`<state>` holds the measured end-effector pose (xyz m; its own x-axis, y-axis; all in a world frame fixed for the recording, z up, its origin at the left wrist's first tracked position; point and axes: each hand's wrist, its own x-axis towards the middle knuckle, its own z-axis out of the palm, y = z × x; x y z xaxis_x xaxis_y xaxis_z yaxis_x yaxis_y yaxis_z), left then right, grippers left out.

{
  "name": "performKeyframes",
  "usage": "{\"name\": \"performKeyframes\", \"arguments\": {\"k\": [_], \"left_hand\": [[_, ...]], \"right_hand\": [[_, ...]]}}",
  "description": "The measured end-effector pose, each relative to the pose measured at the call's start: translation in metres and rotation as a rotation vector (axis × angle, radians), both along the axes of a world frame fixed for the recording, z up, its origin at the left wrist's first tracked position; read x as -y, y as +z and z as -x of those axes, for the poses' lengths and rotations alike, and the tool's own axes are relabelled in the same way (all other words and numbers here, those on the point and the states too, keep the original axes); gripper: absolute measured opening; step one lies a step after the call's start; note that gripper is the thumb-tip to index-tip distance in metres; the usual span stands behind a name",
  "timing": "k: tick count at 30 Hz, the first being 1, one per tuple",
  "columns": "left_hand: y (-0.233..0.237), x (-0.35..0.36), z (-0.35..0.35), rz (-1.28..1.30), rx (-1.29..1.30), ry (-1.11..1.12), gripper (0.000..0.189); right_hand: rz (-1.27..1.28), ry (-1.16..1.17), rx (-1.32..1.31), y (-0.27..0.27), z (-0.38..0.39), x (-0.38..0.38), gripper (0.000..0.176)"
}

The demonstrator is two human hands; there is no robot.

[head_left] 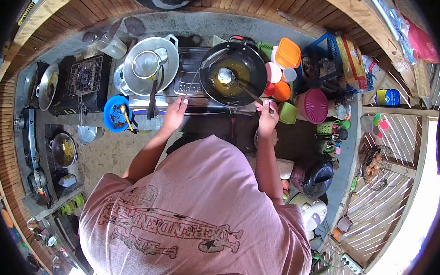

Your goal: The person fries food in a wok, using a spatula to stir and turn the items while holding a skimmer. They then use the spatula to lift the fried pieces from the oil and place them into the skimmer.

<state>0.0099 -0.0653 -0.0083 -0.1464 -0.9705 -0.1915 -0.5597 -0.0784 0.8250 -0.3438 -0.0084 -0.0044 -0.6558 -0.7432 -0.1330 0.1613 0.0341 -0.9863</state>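
A black wok (pixel 255 65) stands on the right side of a gas stove (pixel 188 77), with yellowish oil (pixel 238 72) in it. My left hand (pixel 175 115) is closed round the thin handle of a metal utensil whose head reaches the wok's left rim. In my right hand (pixel 268 118) is the handle of a ladle (pixel 226 76), its shiny bowl over the oil. A large silver pot (pixel 129 77) with a round strainer (pixel 145 64) across it stands at the stove's left. Left of my left hand is a blue bowl (pixel 110 106) with dark contents and a spoon.
Colourful containers (pixel 288 53) and a pink lidded tub (pixel 315 105) stand right of the wok. A charcoal grill (pixel 86 77) and a lidded pan (pixel 47 86) are at the left. Below them sits another wok (pixel 57 149) with yellow food. A dark pot (pixel 318 177) is at the lower right.
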Motion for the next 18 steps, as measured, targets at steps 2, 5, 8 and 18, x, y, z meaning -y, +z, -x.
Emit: {"name": "performKeyframes", "arguments": {"k": [2, 5, 8, 18], "left_hand": [[0.001, 0.001, 0.0, 0.011, 0.002, -0.003, 0.045], [0.004, 0.001, 0.001, -0.031, -0.017, -0.011, 0.05], [-0.003, 0.002, 0.001, -0.028, -0.009, -0.005, 0.05], [-0.007, 0.006, 0.002, 0.046, -0.015, -0.016, 0.05]], "right_hand": [[0.06, 0.066, -0.037, 0.001, 0.002, -0.007, 0.035], [0.024, 0.03, -0.089, 0.009, 0.009, -0.012, 0.035], [-0.013, -0.01, -0.23, 0.034, 0.009, -0.015, 0.036], [-0.083, -0.096, -0.366, 0.034, 0.026, -0.015, 0.039]]}}
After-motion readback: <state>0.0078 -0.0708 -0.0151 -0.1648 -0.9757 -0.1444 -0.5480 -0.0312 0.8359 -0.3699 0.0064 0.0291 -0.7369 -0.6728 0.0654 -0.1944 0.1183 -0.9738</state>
